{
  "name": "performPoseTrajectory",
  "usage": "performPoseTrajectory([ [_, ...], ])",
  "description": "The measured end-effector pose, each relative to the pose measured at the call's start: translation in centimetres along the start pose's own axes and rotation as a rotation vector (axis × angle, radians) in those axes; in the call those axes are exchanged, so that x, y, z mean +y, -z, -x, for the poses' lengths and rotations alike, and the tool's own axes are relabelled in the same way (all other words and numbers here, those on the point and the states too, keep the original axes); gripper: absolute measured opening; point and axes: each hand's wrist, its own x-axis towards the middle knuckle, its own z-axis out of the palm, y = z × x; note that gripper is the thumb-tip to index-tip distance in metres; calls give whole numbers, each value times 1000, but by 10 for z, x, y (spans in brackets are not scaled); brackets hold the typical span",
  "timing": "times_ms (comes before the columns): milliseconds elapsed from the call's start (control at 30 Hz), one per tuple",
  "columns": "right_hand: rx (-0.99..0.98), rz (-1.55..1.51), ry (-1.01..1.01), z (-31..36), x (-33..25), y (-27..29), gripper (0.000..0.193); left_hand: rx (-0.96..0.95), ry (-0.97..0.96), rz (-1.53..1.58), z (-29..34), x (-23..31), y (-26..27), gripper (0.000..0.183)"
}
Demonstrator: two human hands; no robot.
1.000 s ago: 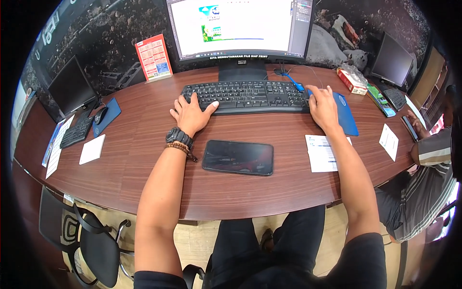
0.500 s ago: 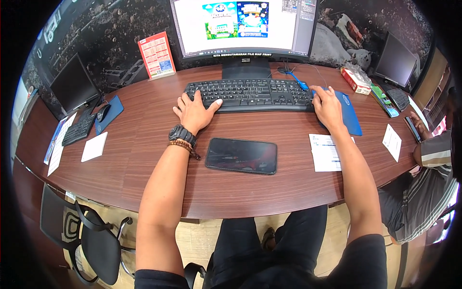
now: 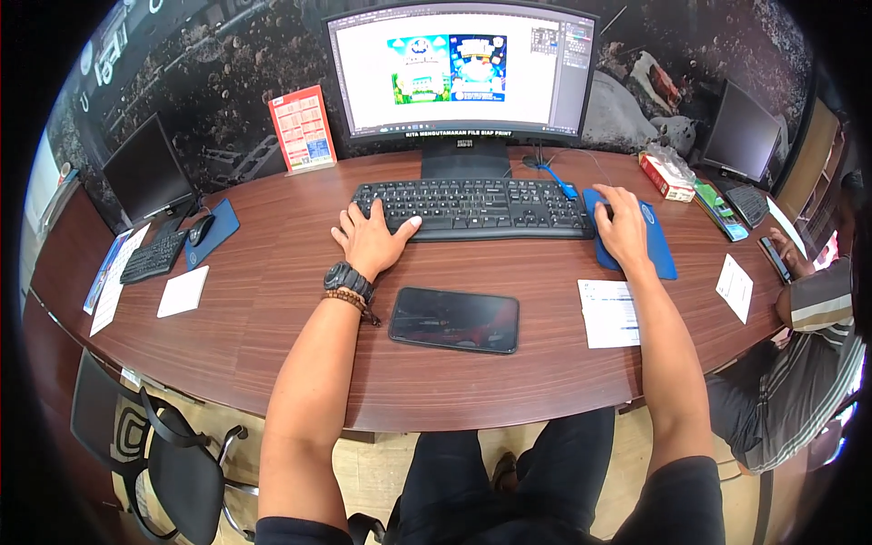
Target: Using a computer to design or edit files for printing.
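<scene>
My left hand (image 3: 371, 241) rests with spread fingers on the left end of a black keyboard (image 3: 472, 204), thumb by its front edge. On the blue mouse pad (image 3: 661, 254) right of the keyboard, my right hand (image 3: 623, 227) curls over a dark computer mouse (image 3: 608, 212), most of it hidden under the palm and fingers. Behind the keyboard stands a curved monitor (image 3: 527, 113), lit with two colourful poster designs side by side in an editing window. A black smartphone (image 3: 454, 320) lies face up between my forearms, touched by neither hand.
Printed papers (image 3: 610, 313) lie beside my right forearm. A red desk calendar (image 3: 302, 129) stands left of the monitor; a red and white box (image 3: 668, 175) sits right. Another person's hand (image 3: 799, 259) holds a phone at the far right. An office chair (image 3: 182, 472) stands lower left.
The whole view has tipped upward, so the desk sits lower and more of the monitor shows. My right hand has shifted slightly on the mouse pad; my left stays on the keyboard.
</scene>
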Motion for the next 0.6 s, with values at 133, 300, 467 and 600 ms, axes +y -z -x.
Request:
performPoseTrajectory([
  [133, -83, 57, -220, 7, 28, 1, 39, -19, -6, 21, 0, 4, 0, 96],
  [300, -175, 14, -355, 5, 34, 1, 53, -23, 4, 12, -1, 3, 1, 95],
  [467, -312, 169, -391, -4, 30, 9, 62, -19, 3, 16, 0, 2, 1, 95],
  [600, -207, 133, -413, 1, 30, 5, 60, -30, -4, 17, -1, 4, 0, 95],
])
